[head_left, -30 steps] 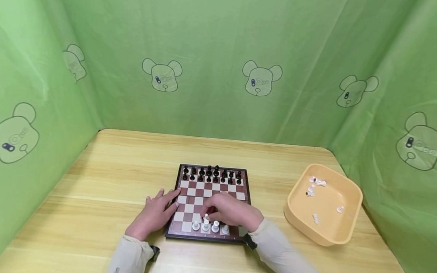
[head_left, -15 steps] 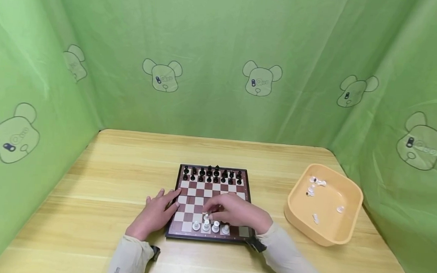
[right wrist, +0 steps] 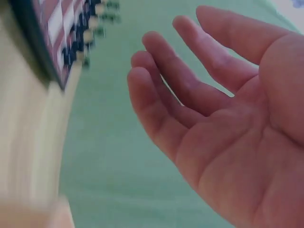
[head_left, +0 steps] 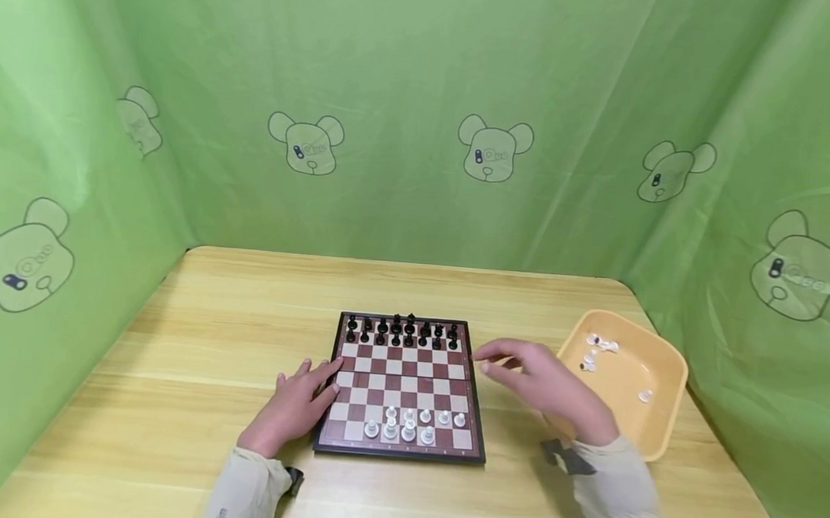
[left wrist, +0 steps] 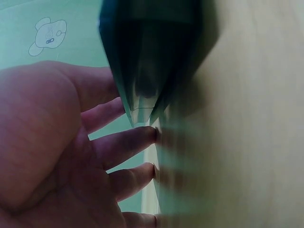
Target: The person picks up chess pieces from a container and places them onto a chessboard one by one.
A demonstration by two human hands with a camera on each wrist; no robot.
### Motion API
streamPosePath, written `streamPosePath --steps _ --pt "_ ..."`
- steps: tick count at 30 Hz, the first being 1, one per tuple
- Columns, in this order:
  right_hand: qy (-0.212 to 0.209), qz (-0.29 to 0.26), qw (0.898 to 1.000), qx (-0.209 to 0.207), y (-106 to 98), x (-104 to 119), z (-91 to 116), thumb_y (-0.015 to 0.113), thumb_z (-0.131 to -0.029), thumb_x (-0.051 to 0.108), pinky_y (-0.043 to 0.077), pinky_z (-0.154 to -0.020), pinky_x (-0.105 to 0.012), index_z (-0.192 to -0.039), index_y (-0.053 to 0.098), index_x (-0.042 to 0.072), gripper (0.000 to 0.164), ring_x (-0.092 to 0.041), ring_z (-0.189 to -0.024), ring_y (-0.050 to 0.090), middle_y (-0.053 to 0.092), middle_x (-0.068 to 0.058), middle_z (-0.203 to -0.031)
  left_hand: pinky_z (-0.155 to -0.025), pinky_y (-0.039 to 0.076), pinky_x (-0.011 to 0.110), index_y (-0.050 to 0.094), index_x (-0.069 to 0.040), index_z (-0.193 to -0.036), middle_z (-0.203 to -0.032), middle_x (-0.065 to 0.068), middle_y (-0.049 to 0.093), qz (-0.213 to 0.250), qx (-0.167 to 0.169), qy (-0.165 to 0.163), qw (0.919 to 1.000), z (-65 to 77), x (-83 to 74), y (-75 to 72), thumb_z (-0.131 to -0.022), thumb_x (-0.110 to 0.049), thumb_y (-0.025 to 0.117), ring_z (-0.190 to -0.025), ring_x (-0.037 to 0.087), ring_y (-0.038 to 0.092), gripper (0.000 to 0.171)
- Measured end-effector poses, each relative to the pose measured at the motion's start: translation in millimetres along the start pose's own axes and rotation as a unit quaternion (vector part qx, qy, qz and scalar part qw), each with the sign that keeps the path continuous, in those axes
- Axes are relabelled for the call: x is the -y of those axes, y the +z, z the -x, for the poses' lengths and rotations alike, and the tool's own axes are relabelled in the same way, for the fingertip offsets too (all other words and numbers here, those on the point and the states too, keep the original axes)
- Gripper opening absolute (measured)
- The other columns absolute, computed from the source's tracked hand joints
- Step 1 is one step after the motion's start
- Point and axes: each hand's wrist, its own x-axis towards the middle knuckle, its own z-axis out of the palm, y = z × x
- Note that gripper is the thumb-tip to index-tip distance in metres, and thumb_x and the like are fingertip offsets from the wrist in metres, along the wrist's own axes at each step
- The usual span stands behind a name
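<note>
In the head view a chessboard (head_left: 401,382) lies on the table. Black chess pieces (head_left: 396,339) stand in two rows along its far side, and several white chess pieces (head_left: 408,431) stand in two rows near its front edge. My left hand (head_left: 290,412) rests at the board's left edge, two of its fingers reaching onto the rim; in the left wrist view other fingertips (left wrist: 148,135) touch the table beside the dark board side (left wrist: 149,52). My right hand (head_left: 542,380) is above the table between board and bin, its fingers loosely bent; the right wrist view shows its palm holding nothing.
An orange plastic bin (head_left: 668,363) stands to the right of the board, partly behind my right forearm, with several loose white pieces (head_left: 591,359) lying in it. Green curtains (head_left: 389,211) enclose the wooden table (head_left: 260,299) at the back and both sides.
My right hand has left the white piece at the board's front and moved right, towards the bin. That piece stands in the front white row. The left hand has stayed in place.
</note>
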Motion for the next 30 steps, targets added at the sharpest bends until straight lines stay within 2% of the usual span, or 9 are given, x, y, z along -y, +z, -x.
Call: streamPosePath --steps 3,7,11,15,17,20,25,30 --pt "0.024 0.014 0.999 -0.042 -21 -14 11 0.065 -0.103 0.020 0.059 -0.091 -0.044 -0.123 0.072 0.004 0.026 -0.027 -0.105 0.069 0.074 -0.010 -0.118 -0.118 0.003 0.076 0.049 -0.015 -0.156 -0.156 0.023 0.046 0.003 0.000 0.001 1.0000 0.2 -0.2 -0.3 -0.107 -0.025 0.055 -0.152 0.050 0.023 0.050" --pt "0.062 0.071 0.991 -0.099 -47 -34 26 0.066 -0.103 0.019 0.060 -0.081 -0.040 -0.121 0.071 0.001 0.026 -0.031 -0.100 0.072 0.075 -0.013 -0.111 -0.118 0.003 0.076 0.049 -0.015 -0.156 -0.156 0.023 0.046 0.003 0.001 0.001 1.0000 0.5 -0.3 -0.4 -0.107 -0.025 0.055 -0.152 0.051 0.023 0.050" --pt "0.114 0.101 0.982 -0.116 -66 -54 40 0.064 -0.104 0.021 0.060 -0.081 -0.047 -0.125 0.066 -0.006 0.035 -0.043 -0.103 0.071 0.071 -0.025 -0.116 -0.118 0.003 0.075 0.049 -0.015 -0.156 -0.155 0.023 0.047 0.002 0.000 0.000 1.0000 0.4 -0.6 -0.6 -0.107 -0.025 0.055 -0.152 0.051 0.023 0.050" --pt "0.176 0.109 0.976 -0.064 -76 -70 48 0.065 -0.103 0.028 0.054 -0.090 -0.061 -0.136 0.053 -0.014 0.054 -0.057 -0.113 0.061 0.058 -0.040 -0.130 -0.118 0.003 0.075 0.049 -0.016 -0.156 -0.156 0.023 0.046 0.001 0.001 -0.001 1.0000 0.2 -1.1 -1.0 -0.107 -0.025 0.055 -0.151 0.051 0.023 0.050" --pt "0.199 0.112 0.973 -0.028 -78 -75 50 0.067 -0.101 0.031 0.051 -0.092 -0.065 -0.141 0.046 -0.015 0.064 -0.062 -0.115 0.056 0.052 -0.045 -0.132 -0.118 0.003 0.075 0.048 -0.016 -0.156 -0.156 0.023 0.046 0.000 0.002 -0.001 1.0000 0.4 -1.0 -1.1 -0.108 -0.025 0.055 -0.151 0.051 0.023 0.050" --pt "0.213 0.113 0.970 0.010 -78 -79 51 0.072 -0.097 0.031 0.049 -0.093 -0.067 -0.142 0.043 -0.014 0.071 -0.065 -0.116 0.052 0.048 -0.049 -0.133 -0.118 0.003 0.075 0.048 -0.016 -0.156 -0.156 0.023 0.046 0.002 0.001 -0.001 1.0000 0.6 -0.8 -1.9 -0.108 -0.025 0.055 -0.151 0.051 0.023 0.050" --pt "0.199 0.110 0.973 0.038 -72 -80 48 0.080 -0.089 0.024 0.051 -0.092 -0.063 -0.134 0.051 -0.014 0.065 -0.061 -0.116 0.055 0.053 -0.044 -0.132 -0.118 0.003 0.075 0.048 -0.016 -0.156 -0.156 0.023 0.046 0.002 0.002 0.000 1.0000 0.3 -0.5 -2.2 -0.108 -0.025 0.055 -0.151 0.051 0.023 0.050" --pt "0.201 0.128 0.968 0.072 -73 -81 48 0.084 -0.084 0.018 0.054 -0.087 -0.058 -0.124 0.056 -0.014 0.059 -0.052 -0.104 0.063 0.061 -0.040 -0.119 -0.117 0.003 0.076 0.048 -0.016 -0.156 -0.156 0.023 0.046 0.003 0.003 0.002 1.0000 -0.2 -0.2 -1.3 -0.108 -0.025 0.055 -0.151 0.051 0.023 0.050"
